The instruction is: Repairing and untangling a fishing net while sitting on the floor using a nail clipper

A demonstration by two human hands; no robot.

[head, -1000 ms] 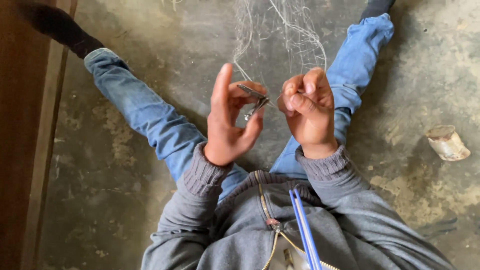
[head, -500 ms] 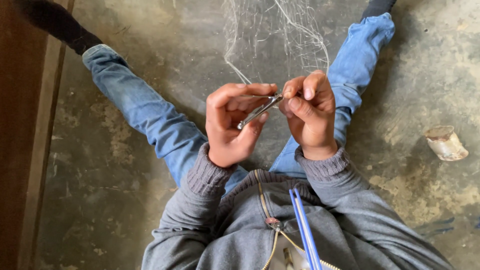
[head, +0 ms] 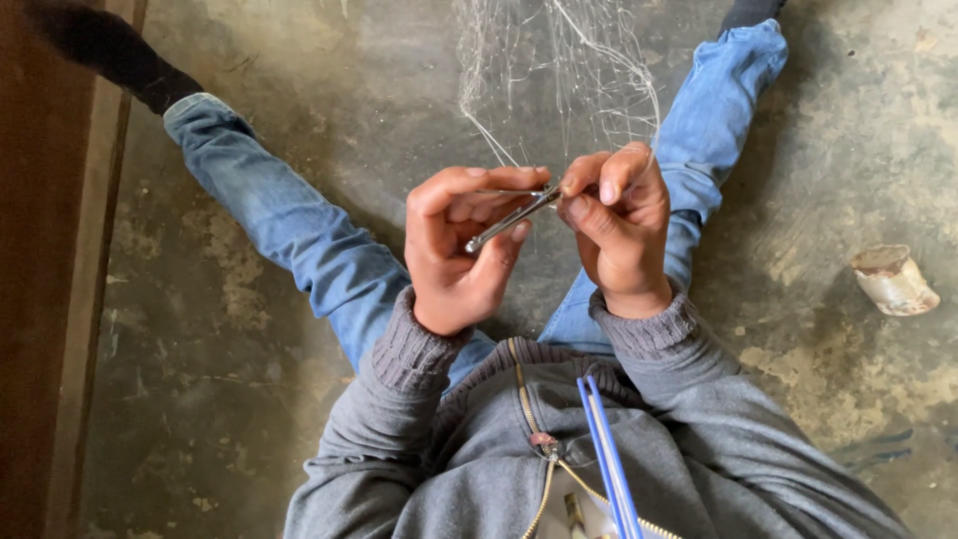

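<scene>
The tool (head: 511,217) is a slim, shiny metal piece, held in the air at chest height between the two hands, above the gap between the spread legs. Its long axis runs on a slant: the lower end points down toward the left palm, the upper end rises toward the right fingers, where it meets the net (head: 559,75). It looks stiff and light, and smooth enough to slip (a pinch near the middle, as here, seems the safest hold). What kind of tool it is I cannot tell for sure.

The left hand (head: 461,250) is curled around the tool, thumb across the top and fingers folded beneath, so the grip is narrow and closed on it. The right hand (head: 621,225) pinches tight at the tool's upper tip, thumb and forefinger pressed together on the fine strands there.

The net is thin, pale filament, soft and easy to tangle or snap, best taken strand by strand. It fans upward from the hands over the concrete floor (head: 249,409).

Around this: blue jeans (head: 299,240), grey sleeves, a zipped grey top with a blue cord (head: 607,454) hanging down it. A small pale stub (head: 893,279) lies on the floor well apart to the right.
</scene>
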